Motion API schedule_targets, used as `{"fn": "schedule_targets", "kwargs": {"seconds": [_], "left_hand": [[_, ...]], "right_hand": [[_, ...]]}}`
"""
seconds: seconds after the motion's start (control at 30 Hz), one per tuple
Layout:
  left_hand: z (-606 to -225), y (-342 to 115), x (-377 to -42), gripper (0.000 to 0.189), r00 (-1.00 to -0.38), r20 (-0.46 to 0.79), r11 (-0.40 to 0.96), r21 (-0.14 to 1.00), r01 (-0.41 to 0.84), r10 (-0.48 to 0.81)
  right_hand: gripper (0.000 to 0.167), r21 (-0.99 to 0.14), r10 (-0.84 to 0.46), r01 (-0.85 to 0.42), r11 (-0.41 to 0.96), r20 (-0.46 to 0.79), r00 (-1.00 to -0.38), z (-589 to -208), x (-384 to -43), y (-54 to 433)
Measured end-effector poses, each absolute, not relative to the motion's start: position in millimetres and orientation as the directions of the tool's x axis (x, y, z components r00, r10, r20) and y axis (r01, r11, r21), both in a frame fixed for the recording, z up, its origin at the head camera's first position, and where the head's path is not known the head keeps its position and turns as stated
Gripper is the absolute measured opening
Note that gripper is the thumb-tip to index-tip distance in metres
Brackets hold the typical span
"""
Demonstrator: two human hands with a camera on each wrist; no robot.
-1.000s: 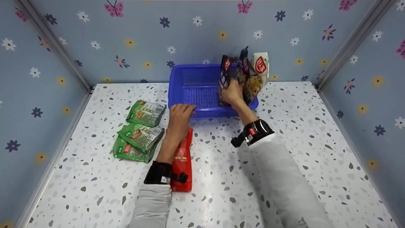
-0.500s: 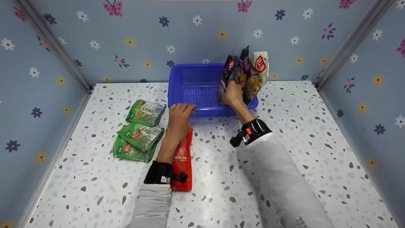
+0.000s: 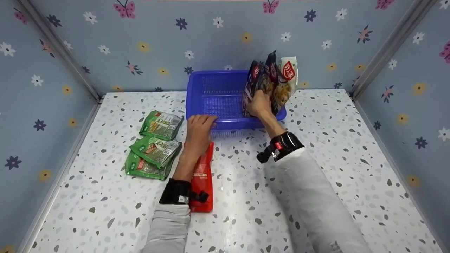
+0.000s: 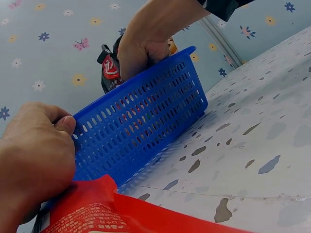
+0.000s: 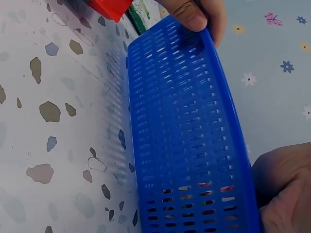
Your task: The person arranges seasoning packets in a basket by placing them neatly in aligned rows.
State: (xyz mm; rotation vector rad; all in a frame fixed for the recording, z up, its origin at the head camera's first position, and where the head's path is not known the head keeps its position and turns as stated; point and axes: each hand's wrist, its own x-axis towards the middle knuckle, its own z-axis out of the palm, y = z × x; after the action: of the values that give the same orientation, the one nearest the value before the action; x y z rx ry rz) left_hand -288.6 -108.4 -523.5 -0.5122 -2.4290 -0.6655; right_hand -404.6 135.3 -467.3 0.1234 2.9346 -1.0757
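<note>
the left hand (image 3: 199, 131) grips the near rim of the blue perforated plastic basket (image 3: 233, 124), toward its left corner. the right hand (image 3: 260, 104) is inserted among two dark pouches (image 3: 250, 89) and one white-topped pouch (image 3: 289, 72), upright at the basket's right end. a red pouch (image 3: 204, 182) lies partly beneath the left forearm (image 3: 185, 165). three green packets (image 3: 154, 149) lie to its left.

Counter (image 3: 246, 193) shows grey-flecked white; basket (image 3: 230, 125), back edge, is blue; its leftmost bag (image 3: 248, 96) appears purplish-black; packets (image 3: 155, 149) toward left edge, green-trimmed; pouch (image 3: 203, 182), red.
</note>
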Motion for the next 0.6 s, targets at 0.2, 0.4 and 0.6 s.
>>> {"fn": "schedule_targets", "kwargs": {"seconds": [0.2, 0.4, 0.6], "left_hand": [[-523, -108, -289, 0.024, -0.754, 0.623, 0.809, 0.324, 0.490, 0.207], [-522, -107, -288, 0.024, -0.762, 0.613, 0.805, 0.334, 0.491, 0.210], [-522, -107, -287, 0.024, -0.764, 0.613, 0.798, 0.350, 0.490, 0.201]], "right_hand": [[0.037, -0.699, 0.092, 0.089, 0.709, -0.033, -0.995, -454, -393, 141], [0.045, -0.755, 0.130, 0.085, 0.651, 0.001, -0.991, -441, -378, 144], [0.047, -0.731, 0.137, 0.042, 0.681, 0.071, -0.988, -430, -362, 146]]}}
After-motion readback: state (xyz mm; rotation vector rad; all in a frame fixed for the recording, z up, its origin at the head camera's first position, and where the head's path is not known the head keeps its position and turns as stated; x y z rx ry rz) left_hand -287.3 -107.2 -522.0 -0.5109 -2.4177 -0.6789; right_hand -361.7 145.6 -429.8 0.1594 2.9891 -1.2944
